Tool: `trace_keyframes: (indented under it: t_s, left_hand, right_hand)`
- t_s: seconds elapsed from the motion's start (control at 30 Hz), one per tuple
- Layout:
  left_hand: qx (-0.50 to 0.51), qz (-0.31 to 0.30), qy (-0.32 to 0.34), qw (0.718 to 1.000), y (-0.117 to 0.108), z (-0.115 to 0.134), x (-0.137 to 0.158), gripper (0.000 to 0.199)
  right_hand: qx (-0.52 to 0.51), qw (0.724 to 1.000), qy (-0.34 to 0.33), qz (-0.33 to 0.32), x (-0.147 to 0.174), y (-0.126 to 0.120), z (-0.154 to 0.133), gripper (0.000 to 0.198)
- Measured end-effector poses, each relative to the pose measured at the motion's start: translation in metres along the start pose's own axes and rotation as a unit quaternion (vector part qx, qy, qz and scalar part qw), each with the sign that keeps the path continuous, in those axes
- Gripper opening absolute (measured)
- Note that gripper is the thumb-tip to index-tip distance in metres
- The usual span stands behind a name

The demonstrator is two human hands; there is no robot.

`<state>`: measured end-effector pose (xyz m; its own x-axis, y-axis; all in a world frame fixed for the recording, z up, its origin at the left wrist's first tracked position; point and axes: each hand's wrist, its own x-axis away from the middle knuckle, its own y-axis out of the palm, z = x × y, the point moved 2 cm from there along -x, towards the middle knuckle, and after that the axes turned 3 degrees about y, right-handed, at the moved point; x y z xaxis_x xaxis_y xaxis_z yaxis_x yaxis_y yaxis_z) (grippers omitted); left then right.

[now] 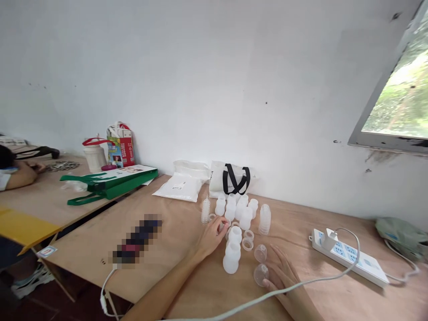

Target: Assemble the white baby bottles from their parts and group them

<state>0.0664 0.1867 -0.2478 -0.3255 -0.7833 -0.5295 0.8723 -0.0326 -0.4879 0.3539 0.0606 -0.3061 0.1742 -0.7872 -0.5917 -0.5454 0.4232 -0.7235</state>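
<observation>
A wooden table (287, 223) bore the items. The right hand (284, 272) lay low over it, fingers loosely spread. The left hand (214, 234) reached among white cups (246, 218), its fingers curved; whether they pinched anything could not be determined. Two clear domes (261, 253) sat just beside the right hand; small rings (248, 244) lay between the cups.

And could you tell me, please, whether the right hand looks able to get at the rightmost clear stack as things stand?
Probably yes: the right hand is close by, with bare table between it and the rightmost clear stack. The cable seen across its wrist might drag slightly, though.
</observation>
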Motion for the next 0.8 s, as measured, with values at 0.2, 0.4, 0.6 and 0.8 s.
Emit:
trace_keyframes:
  t_s: [0.2, 0.4, 0.6, 0.8]
  left_hand:
    - [-0.028, 0.001, 0.007, 1.000, 0.002, -0.003, 0.002, 0.024]
    - [-0.049, 0.037, 0.008, 0.998, 0.000, -0.011, 0.002, 0.022]
    - [-0.049, 0.051, 0.010, 0.997, -0.001, -0.017, 0.004, 0.022]
    - [-0.037, 0.039, 0.031, 0.998, 0.002, -0.009, 0.003, 0.021]
  right_hand:
    - [-0.021, 0.998, 0.047, 0.029, -0.041, -0.014, -0.008, 0.039]
    - [0.189, 0.964, 0.051, -0.178, -0.125, -0.001, -0.025, 0.025]
    - [0.254, 0.932, 0.063, -0.252, -0.148, 0.018, -0.035, 0.017]
    - [0.263, 0.907, 0.108, -0.310, -0.145, 0.022, -0.031, 0.019]
